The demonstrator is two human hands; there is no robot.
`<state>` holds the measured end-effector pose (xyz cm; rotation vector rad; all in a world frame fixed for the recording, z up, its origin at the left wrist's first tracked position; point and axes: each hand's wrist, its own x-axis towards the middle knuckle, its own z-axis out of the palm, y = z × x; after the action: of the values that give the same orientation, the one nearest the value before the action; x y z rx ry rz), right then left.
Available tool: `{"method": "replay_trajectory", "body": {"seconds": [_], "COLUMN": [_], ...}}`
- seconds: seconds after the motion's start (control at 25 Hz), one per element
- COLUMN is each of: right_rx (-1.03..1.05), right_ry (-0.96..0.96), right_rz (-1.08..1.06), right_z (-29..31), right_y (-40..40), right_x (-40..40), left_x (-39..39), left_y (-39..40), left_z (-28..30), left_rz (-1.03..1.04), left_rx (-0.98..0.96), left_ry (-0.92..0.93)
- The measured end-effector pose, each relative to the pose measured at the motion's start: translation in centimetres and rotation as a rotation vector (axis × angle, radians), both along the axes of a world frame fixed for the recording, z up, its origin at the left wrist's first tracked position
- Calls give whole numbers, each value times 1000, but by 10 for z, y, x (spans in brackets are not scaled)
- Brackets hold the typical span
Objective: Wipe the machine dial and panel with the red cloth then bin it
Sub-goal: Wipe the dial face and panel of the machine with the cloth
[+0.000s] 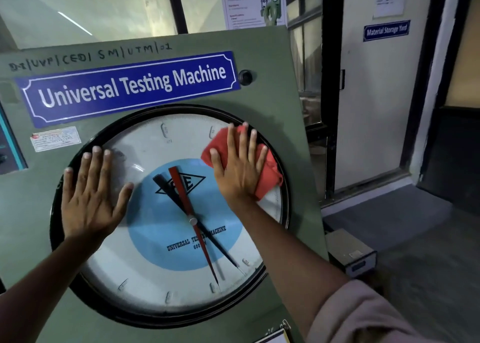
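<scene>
A large round dial [161,272] with a black rim, white face, blue centre and red and black needles fills the green machine panel [280,91]. My right hand [237,165] lies flat with spread fingers on a crumpled red cloth [268,176], pressing it against the glass at the dial's upper right. My left hand [91,194] rests flat and bare on the dial's upper left, its fingers apart and reaching over the rim.
A blue "Universal Testing Machine" nameplate [130,85] sits above the dial. A small dark knob [245,77] is at the panel's upper right. To the right are a door [374,96], a step and a grey box [349,252] on the floor.
</scene>
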<state>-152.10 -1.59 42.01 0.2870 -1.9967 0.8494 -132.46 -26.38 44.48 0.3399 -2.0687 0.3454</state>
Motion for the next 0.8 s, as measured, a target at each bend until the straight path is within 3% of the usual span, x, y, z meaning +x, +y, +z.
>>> {"method": "replay_trajectory", "body": {"seconds": [0.08, 0.28, 0.36, 0.56, 0.8], "right_rx": [15, 41, 81, 88, 22], "right_ry": [46, -66, -81, -73, 74], "right_rz": [-5, 37, 48, 18, 72], "right_z": [-2, -133, -151, -66, 58], "right_y": [0, 17, 22, 14, -39], "right_x": [-8, 38, 45, 15, 11], "left_x": [0, 0, 0, 2, 10], "left_y": [-2, 0, 2, 5, 14], "left_z": [-1, -3, -4, -2, 5], "left_rz": [-6, -10, -11, -13, 9], "left_rx": [2, -9, 1, 6, 54], "left_ry": [3, 12, 21, -7, -3]}}
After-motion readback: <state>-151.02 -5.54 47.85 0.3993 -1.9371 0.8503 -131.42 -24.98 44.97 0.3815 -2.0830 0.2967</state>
